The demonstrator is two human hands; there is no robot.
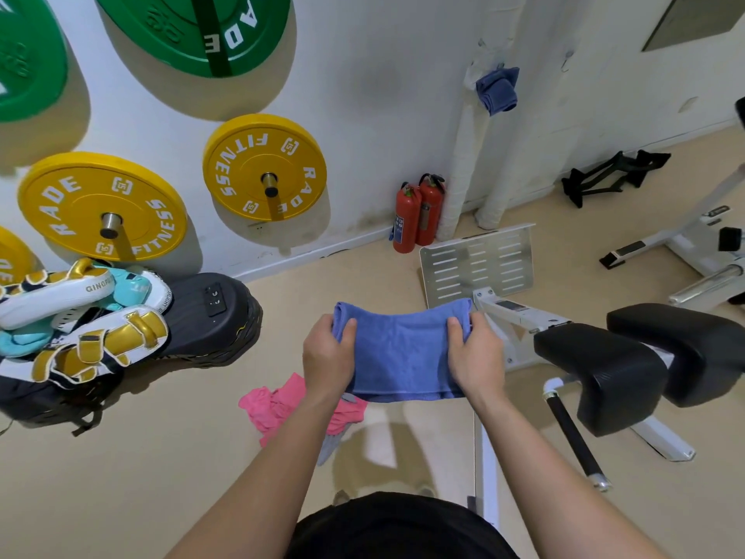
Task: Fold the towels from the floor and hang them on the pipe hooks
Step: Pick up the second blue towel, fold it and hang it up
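Note:
I hold a blue towel folded over and stretched flat in the air between both hands. My left hand grips its left edge and my right hand grips its right edge. A crumpled pink towel lies on the floor below my left forearm, with a bit of grey cloth beside it. Another blue towel hangs folded on a hook on the white wrapped pipe in the corner. A bare hook sticks out of the wall to the right of it.
Two red fire extinguishers stand at the pipe's base. A white gym machine with a metal footplate and black pads fills the right. Yellow weight plates hang on the left wall above a pile of boxing pads.

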